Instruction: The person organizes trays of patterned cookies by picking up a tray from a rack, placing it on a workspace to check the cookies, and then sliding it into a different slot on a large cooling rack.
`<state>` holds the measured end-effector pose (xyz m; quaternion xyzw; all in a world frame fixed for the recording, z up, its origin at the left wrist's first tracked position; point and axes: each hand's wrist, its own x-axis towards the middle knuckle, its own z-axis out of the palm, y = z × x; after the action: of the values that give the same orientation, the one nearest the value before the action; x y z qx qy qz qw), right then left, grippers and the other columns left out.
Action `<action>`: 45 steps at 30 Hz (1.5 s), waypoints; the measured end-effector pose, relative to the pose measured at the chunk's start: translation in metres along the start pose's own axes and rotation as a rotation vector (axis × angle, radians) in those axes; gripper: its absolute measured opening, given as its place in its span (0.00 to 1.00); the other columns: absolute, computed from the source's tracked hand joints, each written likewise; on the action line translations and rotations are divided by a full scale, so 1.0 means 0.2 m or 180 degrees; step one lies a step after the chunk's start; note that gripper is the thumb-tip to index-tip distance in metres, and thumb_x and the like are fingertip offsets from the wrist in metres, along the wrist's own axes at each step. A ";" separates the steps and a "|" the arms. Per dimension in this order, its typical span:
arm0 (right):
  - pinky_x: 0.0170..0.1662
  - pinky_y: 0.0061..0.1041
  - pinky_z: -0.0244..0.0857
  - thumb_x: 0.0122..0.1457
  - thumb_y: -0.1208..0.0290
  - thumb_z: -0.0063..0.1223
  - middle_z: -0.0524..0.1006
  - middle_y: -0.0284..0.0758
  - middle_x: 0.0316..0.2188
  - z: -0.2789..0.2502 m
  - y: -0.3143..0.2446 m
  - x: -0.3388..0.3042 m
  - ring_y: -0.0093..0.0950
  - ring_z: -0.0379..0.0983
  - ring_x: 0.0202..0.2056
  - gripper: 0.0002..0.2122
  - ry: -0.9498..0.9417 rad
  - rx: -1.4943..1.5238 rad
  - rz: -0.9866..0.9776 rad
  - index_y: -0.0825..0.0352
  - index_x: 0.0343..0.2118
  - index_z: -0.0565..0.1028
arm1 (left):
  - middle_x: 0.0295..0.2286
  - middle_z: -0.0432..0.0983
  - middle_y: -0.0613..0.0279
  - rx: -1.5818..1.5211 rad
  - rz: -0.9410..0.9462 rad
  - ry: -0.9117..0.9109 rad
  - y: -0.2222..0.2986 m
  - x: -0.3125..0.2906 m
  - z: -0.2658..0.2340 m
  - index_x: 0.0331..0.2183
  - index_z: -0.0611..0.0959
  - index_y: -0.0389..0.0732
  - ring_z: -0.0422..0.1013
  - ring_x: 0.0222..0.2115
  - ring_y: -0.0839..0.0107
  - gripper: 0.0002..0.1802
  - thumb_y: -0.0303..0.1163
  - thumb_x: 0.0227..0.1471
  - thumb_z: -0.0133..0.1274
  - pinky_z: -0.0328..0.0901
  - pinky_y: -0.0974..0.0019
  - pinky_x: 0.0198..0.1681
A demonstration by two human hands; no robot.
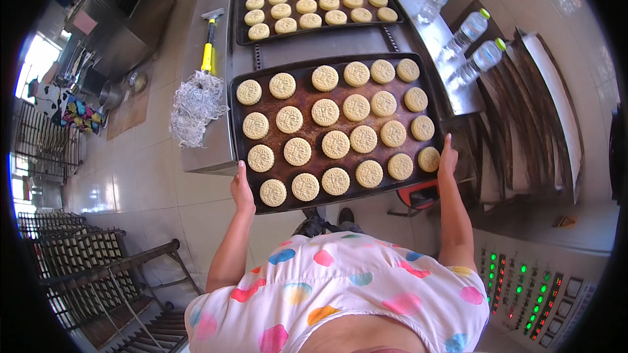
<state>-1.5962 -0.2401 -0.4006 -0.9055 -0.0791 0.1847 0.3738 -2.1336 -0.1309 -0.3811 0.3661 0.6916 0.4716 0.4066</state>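
Between my hands is a dark baking tray (307, 95) with rows of round, pale, stamped mooncakes (325, 112). My left hand (242, 189) grips its near left corner, thumb up along the rim. On the near right side, my right hand (448, 160) holds the rim the same way. The fingers under the tray are hidden. The tray's near part juts out past the metal table (203, 111), over the floor. Beyond it on the table lies a second tray (245, 36) of similar mooncakes, and part of a third shows farther back.
On the table's left lie a yellow-handled scraper (208, 52) and a tangle of white strings (198, 106). Several clear bottles (485, 57) with green caps stand at the right. Dark trays (523, 124) lean upright beside them. Metal racks (85, 268) stand lower left; a lit control panel (523, 287), lower right.
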 end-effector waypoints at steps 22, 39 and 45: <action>0.27 0.25 0.68 0.55 0.37 0.39 0.75 0.34 0.24 -0.06 0.47 -0.27 0.27 0.73 0.23 0.30 -0.2161 0.2440 0.0466 0.66 0.41 0.69 | 0.36 0.74 0.49 -0.1476 -0.1400 -0.1446 -0.17 -0.42 -0.24 0.45 0.69 0.37 0.75 0.32 0.59 0.31 0.54 0.51 0.49 0.71 0.58 0.36; 0.31 0.24 0.71 0.56 0.42 0.42 0.75 0.38 0.22 -0.17 0.34 -0.40 0.30 0.75 0.26 0.28 -0.2658 0.3241 -0.0171 0.69 0.37 0.69 | 0.34 0.74 0.47 -0.1465 -0.0613 -0.1800 -0.09 -0.51 -0.27 0.43 0.71 0.32 0.74 0.36 0.61 0.32 0.53 0.52 0.49 0.70 0.62 0.40; 0.29 0.24 0.70 0.56 0.42 0.42 0.74 0.37 0.21 -0.04 0.38 -0.39 0.28 0.73 0.25 0.27 -0.2452 0.3215 -0.0171 0.68 0.30 0.72 | 0.33 0.76 0.49 -0.1593 -0.0718 -0.2096 -0.15 -0.43 -0.28 0.40 0.74 0.32 0.75 0.33 0.61 0.24 0.46 0.53 0.50 0.71 0.62 0.38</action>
<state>-1.6646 -0.3219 -0.4271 -0.4839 -0.1337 0.5023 0.7041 -2.1543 -0.2354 -0.3794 0.3093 0.4248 0.4354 0.7309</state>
